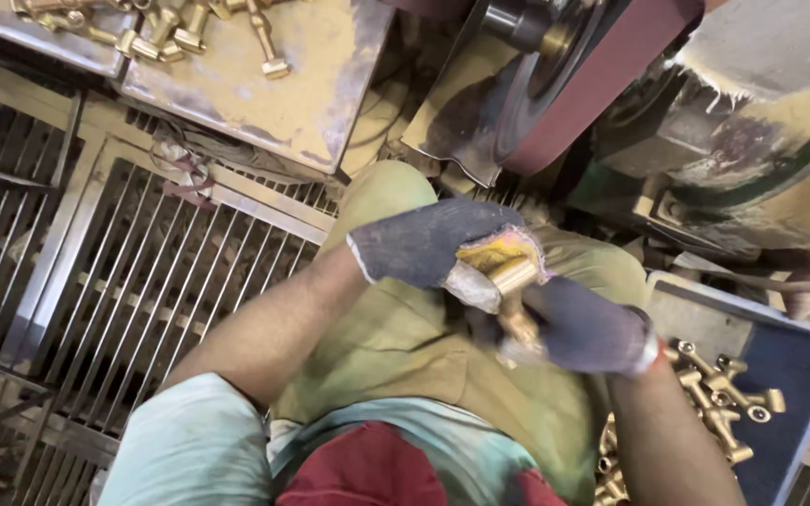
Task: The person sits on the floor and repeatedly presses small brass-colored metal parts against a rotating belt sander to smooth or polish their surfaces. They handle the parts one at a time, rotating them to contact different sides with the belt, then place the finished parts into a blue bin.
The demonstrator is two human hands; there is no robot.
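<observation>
Both my hands wear dark knitted gloves, worn through at the fingers. My left hand [442,245] and my right hand [581,328] meet over my lap and both grip one brass fitting [515,295], a short tube-shaped piece held between them. My legs in olive trousers lie beneath. Just above the hands stands a belt grinder with a dark red abrasive belt [592,80] on a wheel.
A blue tray [799,365] at my right holds several brass fittings [724,394]. A worn metal tray [283,84] at the upper left carries more brass parts [171,28]. A metal floor grating [142,272] lies to my left.
</observation>
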